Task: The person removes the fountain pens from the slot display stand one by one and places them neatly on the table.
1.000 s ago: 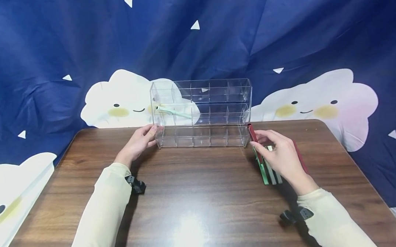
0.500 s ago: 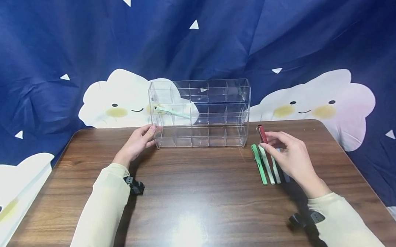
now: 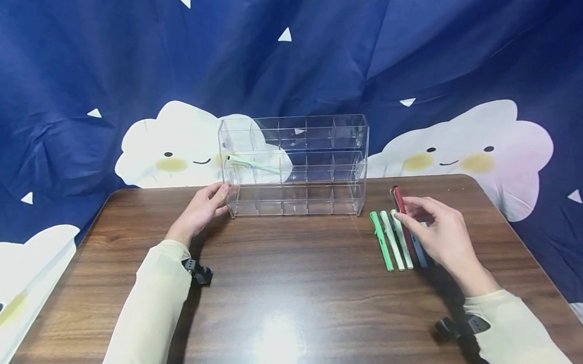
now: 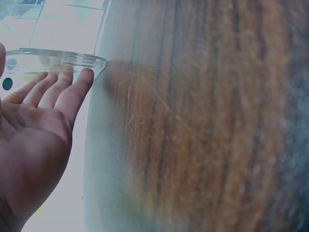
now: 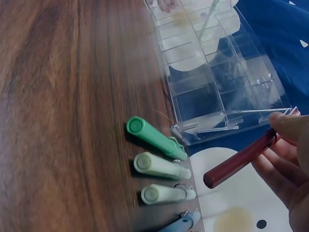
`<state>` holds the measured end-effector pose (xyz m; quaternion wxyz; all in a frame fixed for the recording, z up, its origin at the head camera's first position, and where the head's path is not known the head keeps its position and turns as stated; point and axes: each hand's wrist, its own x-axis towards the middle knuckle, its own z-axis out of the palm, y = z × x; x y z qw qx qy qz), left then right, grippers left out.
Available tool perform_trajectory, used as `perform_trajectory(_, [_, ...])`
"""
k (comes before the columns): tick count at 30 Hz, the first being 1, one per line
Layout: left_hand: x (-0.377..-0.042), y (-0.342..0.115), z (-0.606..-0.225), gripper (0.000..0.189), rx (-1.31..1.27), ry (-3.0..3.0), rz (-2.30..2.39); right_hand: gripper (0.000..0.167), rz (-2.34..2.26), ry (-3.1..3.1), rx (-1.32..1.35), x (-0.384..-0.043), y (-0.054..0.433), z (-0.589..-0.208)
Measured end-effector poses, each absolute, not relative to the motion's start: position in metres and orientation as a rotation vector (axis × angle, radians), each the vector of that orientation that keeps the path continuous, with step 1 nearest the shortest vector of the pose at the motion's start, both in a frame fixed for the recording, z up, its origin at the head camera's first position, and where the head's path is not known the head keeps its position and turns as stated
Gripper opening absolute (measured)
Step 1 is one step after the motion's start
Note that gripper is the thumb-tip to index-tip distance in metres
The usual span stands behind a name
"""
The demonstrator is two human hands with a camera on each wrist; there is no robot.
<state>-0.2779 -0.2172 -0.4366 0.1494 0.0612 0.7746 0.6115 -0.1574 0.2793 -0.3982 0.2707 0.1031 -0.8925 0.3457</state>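
A clear acrylic organizer with rows of small compartments stands at the table's back edge. My left hand holds its lower left corner, with the fingers against the clear plastic in the left wrist view. One pale green pen leans in the middle tier at the left. To the organizer's right, my right hand pinches a dark red pen between thumb and fingers, tilted above the pens on the table. Below it lie a green pen, two pale green pens and a blue pen, partly hidden by the hand.
The brown wooden table extends in front of the organizer, with a bright light reflection. Behind it hangs a blue curtain with white clouds and triangles. A small black camera sits on each wrist.
My right hand has moved right with the red pen, away from the organizer's right end and across the row of pens, uncovering more of them. My left hand stays at the organizer's corner.
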Motion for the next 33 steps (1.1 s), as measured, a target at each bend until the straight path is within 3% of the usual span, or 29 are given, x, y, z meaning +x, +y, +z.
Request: perform_trajectory(33, [-0.279, -0.218, -0.44, 0.067, 0.22, 2.199, 1.787, 0.034, 0.85, -2.484, 0.056, -0.148, 0.339, -0.409])
